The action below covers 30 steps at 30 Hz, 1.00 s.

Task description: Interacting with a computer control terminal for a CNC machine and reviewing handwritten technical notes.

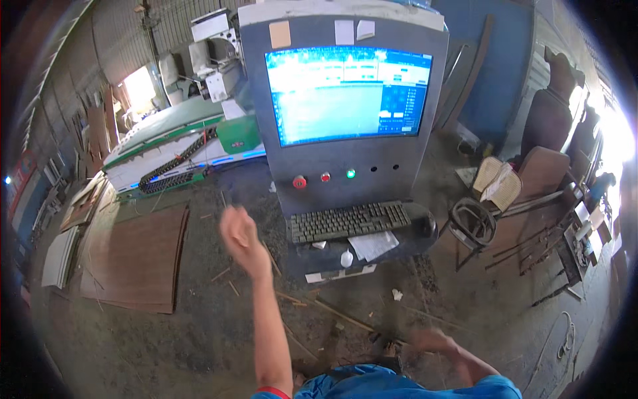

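My left hand (240, 236) is raised just left of the black keyboard (349, 221), its fingers curled and slightly blurred, with nothing visible in them. My right hand (435, 342) is low, below the black mouse (422, 225), smeared by motion, so its fingers are unclear. The keyboard and mouse lie on the shelf of a dark grey control console (279, 159), with loose papers (372, 246) and a small white object (346, 259). Above them, the console's lit screen (325, 106) stands over red buttons (299, 181) and a glowing green one (351, 174).
A green-and-white machine bed (156, 156) with a cable chain stands behind at left. Brown sheets (126, 259) lie on the floor below it. At right are chair parts (538, 173), a black looped frame (468, 226) and metal pieces (565, 259). Wood scraps (339, 312) litter the floor.
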Available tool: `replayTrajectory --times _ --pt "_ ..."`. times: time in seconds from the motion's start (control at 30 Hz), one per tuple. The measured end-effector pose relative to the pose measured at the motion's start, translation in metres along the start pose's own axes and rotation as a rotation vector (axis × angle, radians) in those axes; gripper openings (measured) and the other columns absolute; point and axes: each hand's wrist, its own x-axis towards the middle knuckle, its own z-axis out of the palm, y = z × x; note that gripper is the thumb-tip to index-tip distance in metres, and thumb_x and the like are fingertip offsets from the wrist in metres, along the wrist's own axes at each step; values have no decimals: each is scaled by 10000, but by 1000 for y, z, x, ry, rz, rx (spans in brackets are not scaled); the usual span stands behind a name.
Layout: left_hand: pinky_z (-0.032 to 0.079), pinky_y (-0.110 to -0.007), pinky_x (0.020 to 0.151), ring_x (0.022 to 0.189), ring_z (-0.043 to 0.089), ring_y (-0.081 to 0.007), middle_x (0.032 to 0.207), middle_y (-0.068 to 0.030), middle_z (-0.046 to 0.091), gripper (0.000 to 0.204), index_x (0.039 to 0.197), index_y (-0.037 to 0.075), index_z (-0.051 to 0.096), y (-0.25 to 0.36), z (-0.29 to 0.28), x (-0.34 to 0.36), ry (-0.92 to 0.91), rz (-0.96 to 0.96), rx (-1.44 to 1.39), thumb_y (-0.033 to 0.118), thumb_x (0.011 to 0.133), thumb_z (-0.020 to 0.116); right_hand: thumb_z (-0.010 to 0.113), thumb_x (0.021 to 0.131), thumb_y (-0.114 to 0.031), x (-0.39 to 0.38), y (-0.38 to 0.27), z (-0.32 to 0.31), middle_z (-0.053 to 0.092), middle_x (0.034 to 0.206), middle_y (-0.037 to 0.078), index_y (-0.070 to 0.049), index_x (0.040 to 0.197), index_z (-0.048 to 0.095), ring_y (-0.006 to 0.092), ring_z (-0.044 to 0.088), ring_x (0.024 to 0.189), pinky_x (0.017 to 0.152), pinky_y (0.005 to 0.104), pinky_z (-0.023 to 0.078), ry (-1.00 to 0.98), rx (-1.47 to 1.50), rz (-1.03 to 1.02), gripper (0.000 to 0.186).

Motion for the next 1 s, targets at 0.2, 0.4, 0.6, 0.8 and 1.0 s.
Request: replayTrajectory --times 0.2,0.4,0.6,0.8,1.0 --pt "441 -529 976 1123 571 -429 1256 -233 587 550 1322 -25 496 -212 -29 -131 -221 -998 915 411 994 424 670 835 -345 114 48 -119 502 1168 236 -61 1292 466 420 520 1086 871 505 464 1190 -106 -83 575" --pt "488 -504 930 1119 595 -383 1214 -208 624 593 1161 1 649 -140 41 -112 -314 -1204 1032 444 1035 275 731 720 -218 133 68 -214 462 1171 238 -106 1284 493 425 433 1138 954 508 387 1809 -111 94 623" --pt "501 -510 899 1065 625 -382 1145 -212 654 586 1155 -6 643 -168 26 -122 -360 -1073 1214 406 1035 243 733 721 -213 167 63 -229 395 1224 225 -118 1361 470 429 367 1199 961 537 352 1818 -154 256 699" --pt "498 -517 925 1076 619 -373 1158 -194 649 585 1182 2 628 -143 45 -119 -400 -1069 1237 399 1036 225 738 715 -233 174 84 -232 405 1219 238 -132 1349 493 417 393 1158 939 504 352 1781 -167 301 687" --pt "501 -513 915 1061 624 -382 1158 -200 651 592 1173 0 633 -147 44 -114 -390 -1093 1234 401 1036 220 693 733 -238 183 83 -235 418 1176 228 -123 1355 497 417 407 1128 928 497 370 1769 -271 243 662"
